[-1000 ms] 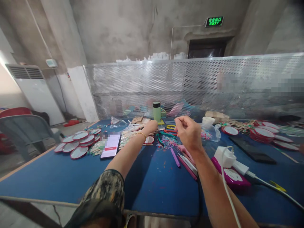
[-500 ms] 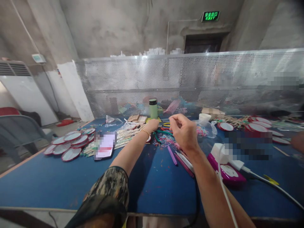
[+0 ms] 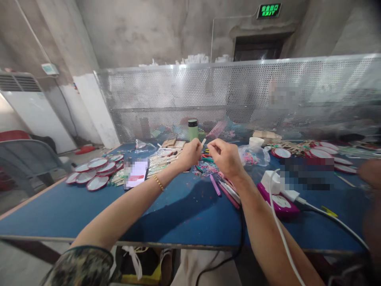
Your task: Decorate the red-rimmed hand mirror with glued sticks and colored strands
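My left hand [image 3: 190,154], with a beaded bracelet at the wrist, is closed on a thin pale wooden stick [image 3: 203,142] whose tip points up. Close beside it my right hand [image 3: 224,154] is closed in a pinch, thumb against index finger; whatever it holds is too small to make out. Below both hands lies a heap of small coloured bands [image 3: 203,170]. Nearer to me are a purple pen [image 3: 215,185] and a pinkish one [image 3: 229,195]. A bundle of wooden sticks [image 3: 159,163] spreads to the left.
Red-rimmed white discs [image 3: 97,182] lie at left by a phone [image 3: 137,173]. Behind my hands stand a green flask [image 3: 193,130] and a perforated metal panel [image 3: 178,95]. At right are a magenta power strip [image 3: 281,203] with cables and a plastic bag [image 3: 257,155].
My left hand has come back from the stick pile near the flask, now with a wooden stick in it. My right hand has stayed in about the same place, fingers still pinched.
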A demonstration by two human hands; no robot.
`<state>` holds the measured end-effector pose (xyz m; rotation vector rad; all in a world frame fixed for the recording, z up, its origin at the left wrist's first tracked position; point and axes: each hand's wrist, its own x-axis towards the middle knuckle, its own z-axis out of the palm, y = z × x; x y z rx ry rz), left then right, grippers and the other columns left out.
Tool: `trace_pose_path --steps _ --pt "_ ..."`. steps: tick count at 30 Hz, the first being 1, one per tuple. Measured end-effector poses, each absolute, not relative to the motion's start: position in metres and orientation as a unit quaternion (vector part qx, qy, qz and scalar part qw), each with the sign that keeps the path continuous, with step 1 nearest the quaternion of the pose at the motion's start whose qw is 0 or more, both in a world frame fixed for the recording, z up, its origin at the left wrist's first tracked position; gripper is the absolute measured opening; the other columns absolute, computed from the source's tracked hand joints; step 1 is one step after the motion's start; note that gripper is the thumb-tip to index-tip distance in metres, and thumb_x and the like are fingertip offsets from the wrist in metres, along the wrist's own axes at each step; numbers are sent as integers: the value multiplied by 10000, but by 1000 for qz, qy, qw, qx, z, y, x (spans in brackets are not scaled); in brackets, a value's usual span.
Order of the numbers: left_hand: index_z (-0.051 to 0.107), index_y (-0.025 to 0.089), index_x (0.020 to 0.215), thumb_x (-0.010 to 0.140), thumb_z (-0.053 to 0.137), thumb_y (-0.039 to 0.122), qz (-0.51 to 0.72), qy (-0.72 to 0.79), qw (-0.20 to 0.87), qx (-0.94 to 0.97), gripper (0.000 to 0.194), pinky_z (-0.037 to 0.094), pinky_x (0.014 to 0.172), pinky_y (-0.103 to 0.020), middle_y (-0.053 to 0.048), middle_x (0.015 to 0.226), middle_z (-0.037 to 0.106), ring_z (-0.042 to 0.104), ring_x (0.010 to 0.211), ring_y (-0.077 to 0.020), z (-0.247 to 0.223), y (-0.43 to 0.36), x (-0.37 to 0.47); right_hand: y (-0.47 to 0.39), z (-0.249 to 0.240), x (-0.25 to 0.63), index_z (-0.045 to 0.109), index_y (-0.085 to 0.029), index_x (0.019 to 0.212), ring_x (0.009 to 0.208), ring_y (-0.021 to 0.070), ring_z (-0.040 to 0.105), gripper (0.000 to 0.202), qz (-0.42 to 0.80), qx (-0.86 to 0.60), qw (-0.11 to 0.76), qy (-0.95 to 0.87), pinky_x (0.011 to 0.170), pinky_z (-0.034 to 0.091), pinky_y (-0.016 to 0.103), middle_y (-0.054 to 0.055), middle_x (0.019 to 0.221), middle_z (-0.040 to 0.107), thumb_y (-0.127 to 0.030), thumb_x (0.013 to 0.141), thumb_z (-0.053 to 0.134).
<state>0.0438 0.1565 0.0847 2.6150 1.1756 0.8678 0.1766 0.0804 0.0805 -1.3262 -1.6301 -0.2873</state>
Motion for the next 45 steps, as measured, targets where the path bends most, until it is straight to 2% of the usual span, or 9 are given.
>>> trace_pose_path --steps 3,8,16,18,21,25,39,42,45 --pt "439 193 782 975 377 270 357 343 197 846 218 406 503 -205 53 527 580 527 386 -78 84 119 28 82 79 175 668 -197 714 607 160 593 260 -108 -608 406 -674 593 364 252 36 651 682 -313 898 525" --pt "380 220 826 938 408 257 358 317 343 809 122 401 442 -196 49 593 630 571 410 -94 55 95 12 76 67 177 722 -216 742 713 187 655 222 -106 -696 259 -661 588 357 253 69 762 739 -255 875 549" --pt "327 234 851 930 438 315 294 318 518 738 159 433 412 -213 39 611 656 632 452 -146 25 101 7 72 46 192 731 -212 744 760 195 677 227 -76 -721 228 -650 627 385 249 76 773 746 -220 876 546" --pt "339 226 846 937 420 284 289 324 521 735 135 412 400 -205 20 628 675 625 442 -139 26 101 8 72 46 194 727 -212 760 752 188 673 210 -72 -710 238 -659 634 394 246 62 767 744 -220 868 548" --pt "367 212 814 933 428 272 285 326 519 737 147 388 389 -201 -10 664 700 583 398 -113 26 103 9 72 48 200 711 -192 822 665 166 650 228 -80 -666 349 -654 630 411 242 42 712 722 -246 888 500" --pt "394 204 799 908 456 239 292 322 526 731 131 371 385 -194 1 649 695 508 352 -83 23 106 10 71 49 205 640 -196 656 510 145 558 292 -88 -609 442 -653 566 387 245 13 563 648 -334 877 507" --pt "460 193 809 847 487 199 238 311 471 791 48 358 384 -175 33 578 653 460 335 -75 8 110 10 49 47 190 602 -244 558 538 187 608 268 -135 -706 269 -642 520 318 300 75 557 633 -227 825 622" --pt "456 195 789 858 464 220 232 310 447 806 74 373 409 -179 25 585 657 476 351 -78 8 110 9 26 37 180 680 -202 721 591 233 662 215 -185 -759 145 -607 517 346 303 130 674 696 -201 890 547" --pt "451 196 778 850 434 196 225 322 424 816 74 381 425 -190 17 597 661 482 362 -85 9 109 9 2 23 173 698 -176 841 711 256 692 182 -231 -738 109 -625 588 415 309 145 753 711 -221 917 538"
